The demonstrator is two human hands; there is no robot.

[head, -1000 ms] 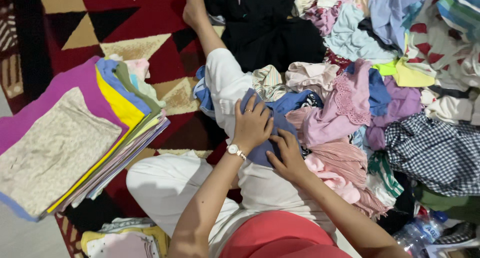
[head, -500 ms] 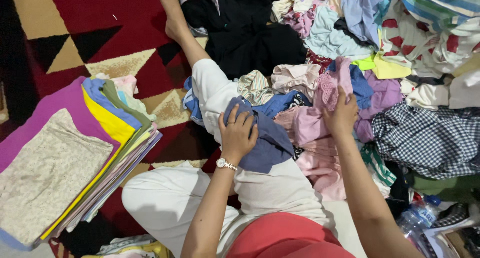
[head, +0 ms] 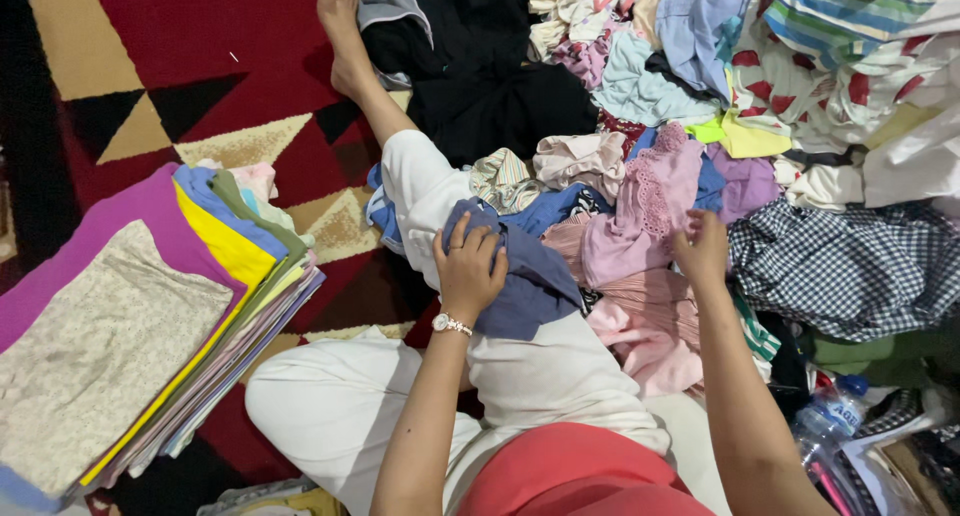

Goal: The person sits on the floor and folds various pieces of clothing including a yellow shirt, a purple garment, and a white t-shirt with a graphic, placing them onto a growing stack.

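Down on the red patterned carpet (head: 190, 36) sits a person in white trousers, one leg stretched out toward the heap of clothes. Their left hand (head: 468, 266), a small pale wristwatch (head: 451, 325) on the wrist, has its fingers curled over a bunched slate-blue cloth garment (head: 525, 276) that lies across the thigh; the fingers are closed on the fabric, gripping its upper fold. Their right hand (head: 703, 248) is up at the edge of the pile, against a mauve-pink top with lace trim (head: 645, 211); it shows mostly its back, so I cannot tell whether the fingers have pinched the cloth or merely touch it. Beneath that hand lies a pale pink striped garment (head: 640, 321), and just to its right a black-and-white checked shirt (head: 850, 266). Well apart, at the person's left, stands a neat stack of folded cloths (head: 120, 326), cream-flowered on top with purple, yellow and blue edges showing. A clear plastic bottle with a blue cap (head: 832, 411) lies by the right knee.
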